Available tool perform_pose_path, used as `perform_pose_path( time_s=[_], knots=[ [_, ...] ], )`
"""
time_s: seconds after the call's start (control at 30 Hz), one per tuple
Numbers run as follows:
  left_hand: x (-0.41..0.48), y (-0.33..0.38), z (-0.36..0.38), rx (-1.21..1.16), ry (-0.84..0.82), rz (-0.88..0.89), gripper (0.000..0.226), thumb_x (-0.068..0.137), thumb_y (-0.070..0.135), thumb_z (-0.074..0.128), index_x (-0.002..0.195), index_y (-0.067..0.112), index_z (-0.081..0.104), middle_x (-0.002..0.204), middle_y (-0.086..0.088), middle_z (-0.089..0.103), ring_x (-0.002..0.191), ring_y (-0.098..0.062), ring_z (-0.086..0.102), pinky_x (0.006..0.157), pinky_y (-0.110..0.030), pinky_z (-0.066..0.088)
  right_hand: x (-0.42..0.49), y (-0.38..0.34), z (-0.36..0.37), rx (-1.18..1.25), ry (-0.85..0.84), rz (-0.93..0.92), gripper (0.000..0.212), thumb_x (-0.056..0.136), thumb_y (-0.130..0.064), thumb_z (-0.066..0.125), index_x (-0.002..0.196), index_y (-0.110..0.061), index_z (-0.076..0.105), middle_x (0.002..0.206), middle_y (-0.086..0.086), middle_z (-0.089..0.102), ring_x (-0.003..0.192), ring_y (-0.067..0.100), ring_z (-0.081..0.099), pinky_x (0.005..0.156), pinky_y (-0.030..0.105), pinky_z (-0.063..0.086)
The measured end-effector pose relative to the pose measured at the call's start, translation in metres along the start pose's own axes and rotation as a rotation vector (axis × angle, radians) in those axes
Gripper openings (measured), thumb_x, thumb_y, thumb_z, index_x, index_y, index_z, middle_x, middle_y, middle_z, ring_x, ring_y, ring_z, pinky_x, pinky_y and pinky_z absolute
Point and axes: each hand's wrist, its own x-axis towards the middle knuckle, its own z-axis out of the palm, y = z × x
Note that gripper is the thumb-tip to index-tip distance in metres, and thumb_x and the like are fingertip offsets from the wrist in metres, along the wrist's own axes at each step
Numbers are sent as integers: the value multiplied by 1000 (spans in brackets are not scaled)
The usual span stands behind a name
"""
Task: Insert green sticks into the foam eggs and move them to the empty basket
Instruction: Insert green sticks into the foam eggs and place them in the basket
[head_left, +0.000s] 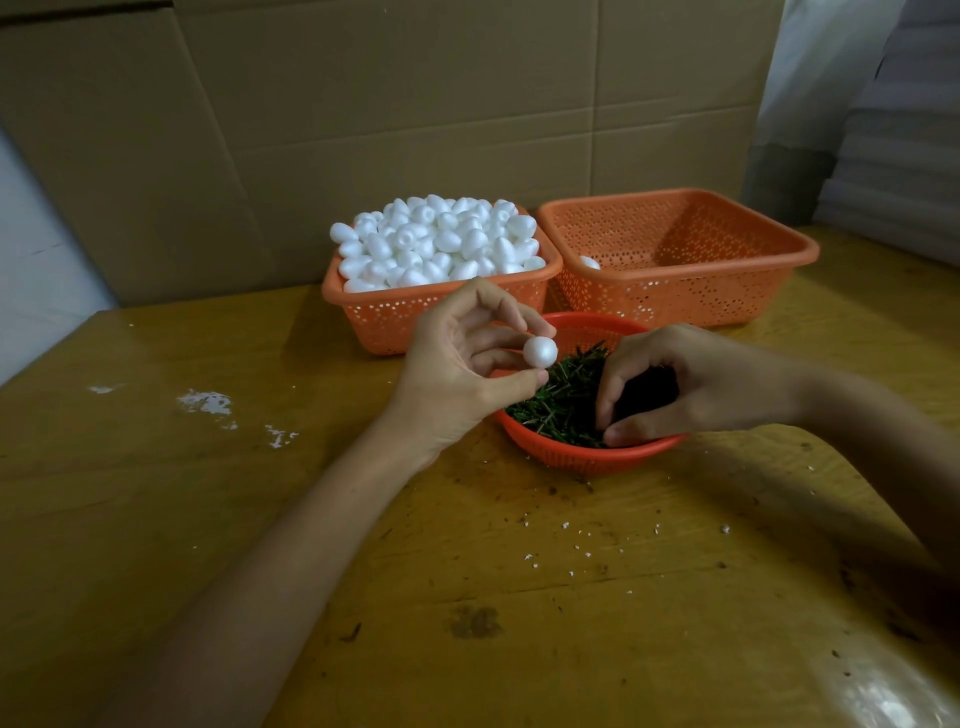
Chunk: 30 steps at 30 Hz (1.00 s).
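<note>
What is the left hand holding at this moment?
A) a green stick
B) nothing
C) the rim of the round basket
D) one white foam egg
D: the left hand pinches a single foam egg between thumb and fingertips, above the round basket of green sticks.

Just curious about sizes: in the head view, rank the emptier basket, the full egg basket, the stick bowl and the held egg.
Largest first: emptier basket; full egg basket; stick bowl, nearer the camera and partly covered, so unsure; held egg, smallest.
</note>
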Motion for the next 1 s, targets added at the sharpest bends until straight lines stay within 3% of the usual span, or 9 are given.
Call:
perform_pose_path(
  time_s=[0.1,0.33,0.53,0.63,0.8,1.0],
  knots=[
    [0,0,0,4,-9,9,48,74,-26,77,94,10,54,102,-11,74,97,-23,75,78,-25,57,0,0,0,12,-3,-2,8,86,-30,84,92,-28,80,95,-15,76,96,12,71,85,15,48],
    [0,0,2,19,-19,15,48,74,-25,78,95,10,55,104,-12,74,97,-24,74,77,-26,57,0,0,1,15,-5,0,12,84,-37,78,92,-29,80,95,-14,76,95,13,72,86,26,52],
    [0,1,2,22,-24,7,44,76,-20,80,98,11,58,104,-10,76,95,-23,74,76,-24,56,0,0,1,27,-4,12,13,84,-41,77,93,-31,80,96,-15,76,95,12,72,85,23,52],
    [0,1,2,31,-20,7,42,77,-19,81,97,10,58,104,-9,76,95,-23,75,75,-24,56,0,-1,0,17,-1,21,6,87,-30,79,93,-31,79,96,-16,75,95,13,72,85,26,53],
    [0,1,2,29,-27,16,39,78,-15,82,97,11,59,104,-11,76,93,-23,75,75,-25,57,0,-1,0,-14,12,43,17,88,-8,79,92,-24,79,95,-13,75,93,13,72,86,29,54],
    [0,1,2,15,-7,-3,33,77,-2,84,98,16,64,104,-9,75,88,-20,75,74,-22,56,1,-4,-1,24,34,69,14,89,-12,80,94,-25,80,95,-13,77,92,9,73,85,20,54]
  ],
)
